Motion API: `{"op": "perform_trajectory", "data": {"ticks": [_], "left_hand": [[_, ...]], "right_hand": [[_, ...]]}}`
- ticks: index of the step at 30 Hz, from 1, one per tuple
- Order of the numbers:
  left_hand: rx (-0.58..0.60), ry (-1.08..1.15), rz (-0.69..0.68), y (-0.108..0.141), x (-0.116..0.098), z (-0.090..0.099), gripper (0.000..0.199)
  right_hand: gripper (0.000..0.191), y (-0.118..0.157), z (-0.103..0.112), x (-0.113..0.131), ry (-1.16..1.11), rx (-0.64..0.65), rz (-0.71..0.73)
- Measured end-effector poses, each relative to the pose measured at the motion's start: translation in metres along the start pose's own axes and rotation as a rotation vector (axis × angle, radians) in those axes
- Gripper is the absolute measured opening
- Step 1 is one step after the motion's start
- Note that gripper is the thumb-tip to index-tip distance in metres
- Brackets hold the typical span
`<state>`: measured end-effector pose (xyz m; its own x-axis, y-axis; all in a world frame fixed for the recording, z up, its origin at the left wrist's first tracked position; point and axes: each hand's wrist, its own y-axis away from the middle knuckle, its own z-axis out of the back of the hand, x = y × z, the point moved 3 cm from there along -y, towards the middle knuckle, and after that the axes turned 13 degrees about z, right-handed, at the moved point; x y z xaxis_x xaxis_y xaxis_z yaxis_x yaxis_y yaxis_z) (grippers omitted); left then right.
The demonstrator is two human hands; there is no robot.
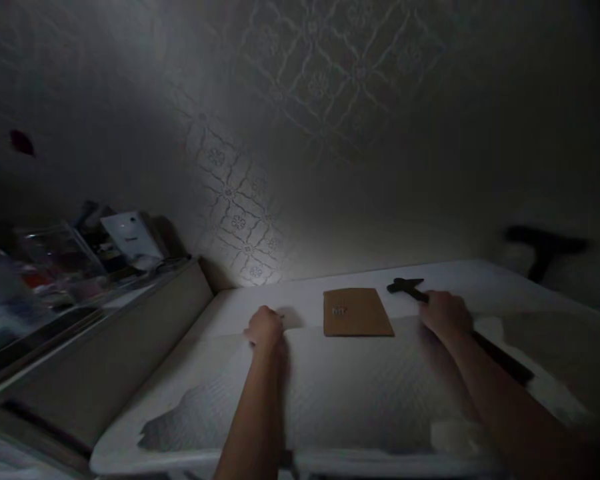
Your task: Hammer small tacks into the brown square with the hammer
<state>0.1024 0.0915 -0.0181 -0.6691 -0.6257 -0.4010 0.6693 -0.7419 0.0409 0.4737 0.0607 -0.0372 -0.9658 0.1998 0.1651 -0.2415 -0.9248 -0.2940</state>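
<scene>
Being held at the right of the tabletop (295, 301), the hammer (503, 358), likely stiff and head-heavy, is being grasped near its head by the right grip (446, 313); cardboard (361, 323), probably light, is being supported flat; whether anything is being held by the left grip (266, 327) cannot be told.

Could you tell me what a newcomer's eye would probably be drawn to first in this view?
Probably the dark hammer, gripped near its head by the right hand over the pale table. Next might come the brown cardboard piece between the hands, with small metallic bits on it, then the patch of light on the patterned wall behind.
</scene>
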Motion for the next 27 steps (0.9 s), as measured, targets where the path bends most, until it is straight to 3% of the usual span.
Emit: {"op": "perform_trajectory", "data": {"ticks": [9, 13, 15, 18, 22, 24, 27], "left_hand": [[-0.047, 0.0, 0.009, 0.004, -0.002, 0.008, 0.025], [-0.03, 0.116, -0.138, 0.014, -0.014, 0.015, 0.027], [0.013, 0.232, -0.253, 0.021, -0.025, 0.014, 0.026], [0.216, 0.473, -0.413, 0.036, -0.042, 0.003, 0.022], [0.611, 0.751, -0.546, 0.066, -0.057, -0.014, 0.025], [0.764, 0.801, -0.567, 0.081, -0.06, -0.017, 0.03], [0.881, 0.841, -0.575, 0.096, -0.061, -0.016, 0.031]], "right_hand": [[0.032, 0.004, 0.004, 0.002, -0.034, 0.015, -0.073], [0.033, 0.005, 0.01, 0.008, -0.03, -0.125, -0.067], [0.034, 0.005, 0.012, 0.017, -0.089, -0.237, 0.035], [0.03, 0.008, 0.013, 0.045, -0.273, -0.37, 0.35], [0.02, 0.026, 0.017, 0.089, -0.558, -0.395, 0.75], [0.016, 0.036, 0.02, 0.105, -0.681, -0.364, 0.868], [0.011, 0.043, 0.021, 0.115, -0.793, -0.32, 0.913]]}}
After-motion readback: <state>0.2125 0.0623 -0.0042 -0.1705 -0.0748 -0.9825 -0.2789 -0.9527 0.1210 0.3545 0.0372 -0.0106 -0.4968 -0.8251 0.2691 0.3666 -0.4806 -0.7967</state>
